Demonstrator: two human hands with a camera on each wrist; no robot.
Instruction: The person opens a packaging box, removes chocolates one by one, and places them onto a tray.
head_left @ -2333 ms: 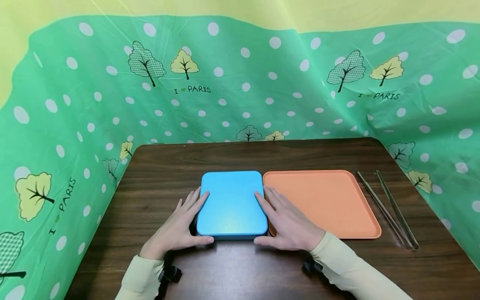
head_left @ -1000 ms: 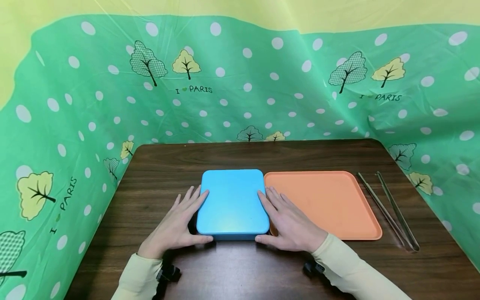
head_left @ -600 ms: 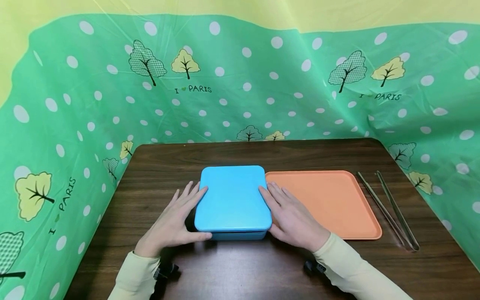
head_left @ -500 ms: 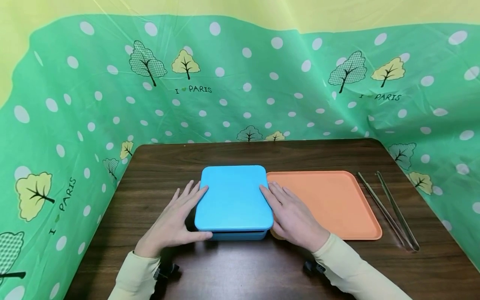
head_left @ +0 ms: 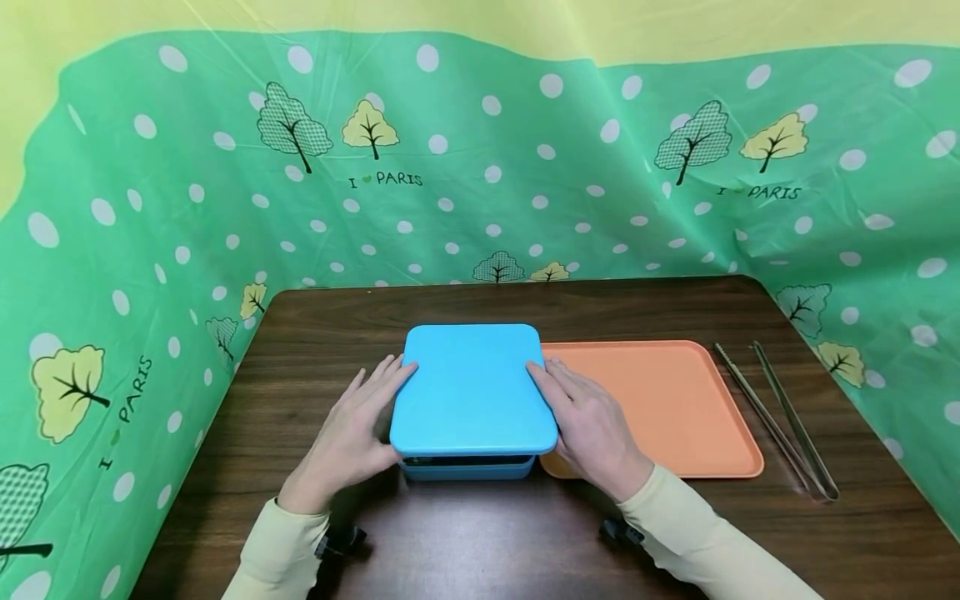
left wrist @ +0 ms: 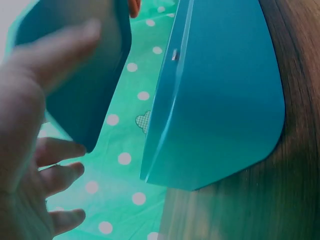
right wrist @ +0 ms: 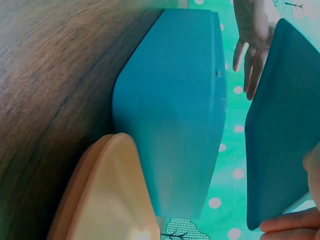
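Observation:
A light-blue lid (head_left: 472,387) hovers over a darker blue box (head_left: 468,472), and a dark gap shows between them at the front. My left hand (head_left: 348,442) holds the lid's left edge, its thumb at the near left corner. My right hand (head_left: 596,425) grips the right edge. In the left wrist view the lid's hollow underside (left wrist: 97,95) is well apart from the box wall (left wrist: 225,95). The right wrist view likewise shows the lid (right wrist: 280,125) raised off the box (right wrist: 170,100). What lies inside the box is hidden.
An orange tray (head_left: 660,408) lies against the box's right side. Right of it are metal tongs (head_left: 792,417), spread in a V. All stand on a dark wooden table (head_left: 337,325), with a green dotted cloth (head_left: 450,158) behind.
At first the lid sat down on the box with both hands at its sides. It has since risen, and its front gap has widened; both hands have come up with it.

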